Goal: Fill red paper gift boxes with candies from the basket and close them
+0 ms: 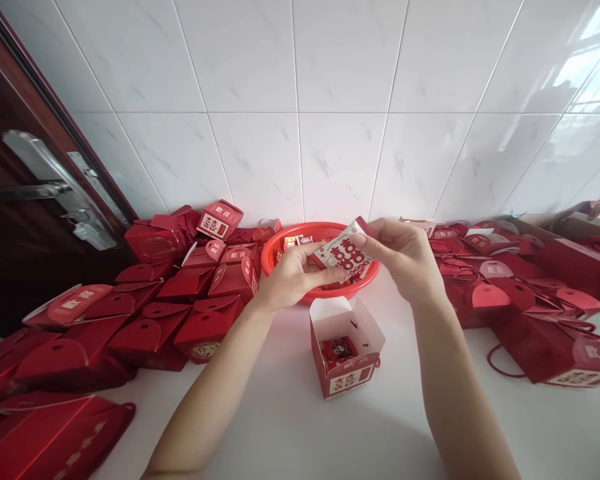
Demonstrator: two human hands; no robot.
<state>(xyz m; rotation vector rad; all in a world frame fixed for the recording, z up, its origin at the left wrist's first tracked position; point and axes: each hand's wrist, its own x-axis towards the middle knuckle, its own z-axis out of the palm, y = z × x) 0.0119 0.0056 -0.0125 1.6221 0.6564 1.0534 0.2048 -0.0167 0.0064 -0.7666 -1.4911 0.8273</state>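
Note:
Between my two hands is a white-and-red wrapped candy packet [347, 257] printed with large red characters. My left hand [293, 273] pinches its lower left part, and my right hand [405, 257] grips its upper right corner. Both hands are over a red plastic basket [269, 257], which holds more small wrapped sweets, partly hidden by the hands. In front of the basket, on the white table, stands an open red gift box [347, 383] with a white inside. A dark red wrapped sweet [337, 350] lies in it.
Many closed red gift boxes [180, 333] crowd the table [280, 427] on the left. More red boxes with cord handles [555, 347] stand on the right. A white tiled wall [345, 160] rises behind, and a dark door with a metal handle [55, 190] is at far left.

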